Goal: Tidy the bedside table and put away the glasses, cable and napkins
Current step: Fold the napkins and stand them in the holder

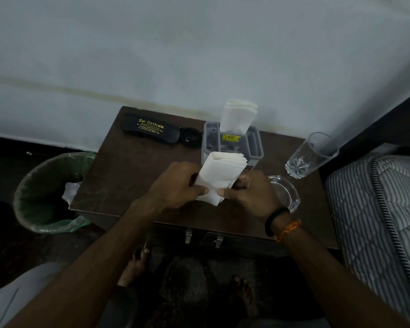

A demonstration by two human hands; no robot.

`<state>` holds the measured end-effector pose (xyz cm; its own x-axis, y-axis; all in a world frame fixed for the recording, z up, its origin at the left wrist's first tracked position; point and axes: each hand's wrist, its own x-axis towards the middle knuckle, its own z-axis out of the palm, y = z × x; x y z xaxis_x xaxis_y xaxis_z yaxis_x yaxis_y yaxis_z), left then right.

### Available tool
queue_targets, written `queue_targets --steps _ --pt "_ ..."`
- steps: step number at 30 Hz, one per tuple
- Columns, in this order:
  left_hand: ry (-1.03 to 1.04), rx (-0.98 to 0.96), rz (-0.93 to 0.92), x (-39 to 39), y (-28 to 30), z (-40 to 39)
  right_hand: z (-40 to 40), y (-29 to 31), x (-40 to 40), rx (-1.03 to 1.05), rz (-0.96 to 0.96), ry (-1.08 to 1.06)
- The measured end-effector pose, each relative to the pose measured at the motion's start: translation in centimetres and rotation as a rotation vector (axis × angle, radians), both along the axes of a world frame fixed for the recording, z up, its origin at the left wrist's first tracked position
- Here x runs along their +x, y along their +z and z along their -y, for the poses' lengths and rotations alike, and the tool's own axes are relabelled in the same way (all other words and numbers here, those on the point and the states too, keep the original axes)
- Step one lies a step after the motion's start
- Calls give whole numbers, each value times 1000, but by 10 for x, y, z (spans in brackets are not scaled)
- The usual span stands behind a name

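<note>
Both hands, left hand point(179, 183) and right hand point(247, 194), pinch napkin stack point(219, 172); we square edges, then slot into organizer point(232, 143) at 12.

- One view only — a wide-angle camera worn on the head looked steeply down and forward at the counter point(118, 176).
- It sat close above the hands point(213, 189), both forearms entering from the bottom edge.
- The wall filled the top — straight lines bowed at the edges.
</note>
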<state>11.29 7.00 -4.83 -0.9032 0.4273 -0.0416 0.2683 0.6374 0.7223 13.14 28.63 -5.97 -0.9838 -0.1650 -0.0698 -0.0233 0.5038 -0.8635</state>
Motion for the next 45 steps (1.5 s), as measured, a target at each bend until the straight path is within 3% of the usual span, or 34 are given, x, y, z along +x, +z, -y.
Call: queue_targets --steps 6,12,18,23,30,45 --pt "36 97 40 -5 4 0 3 6 -2 1 -79 -31" --pt "12 43 74 -5 0 0 6 0 2 -1 12 -17" --pt "23 366 90 -15 33 4 6 35 -2 -193 -101 -105" --pt "145 555 -58 -21 44 -11 2 53 -19 -231 -200 -279" --pt "122 533 -336 -31 41 -37 -6 61 -38 -229 -341 -412" --pt "166 281 -376 -42 32 -55 -7 46 -56 245 -455 -462"
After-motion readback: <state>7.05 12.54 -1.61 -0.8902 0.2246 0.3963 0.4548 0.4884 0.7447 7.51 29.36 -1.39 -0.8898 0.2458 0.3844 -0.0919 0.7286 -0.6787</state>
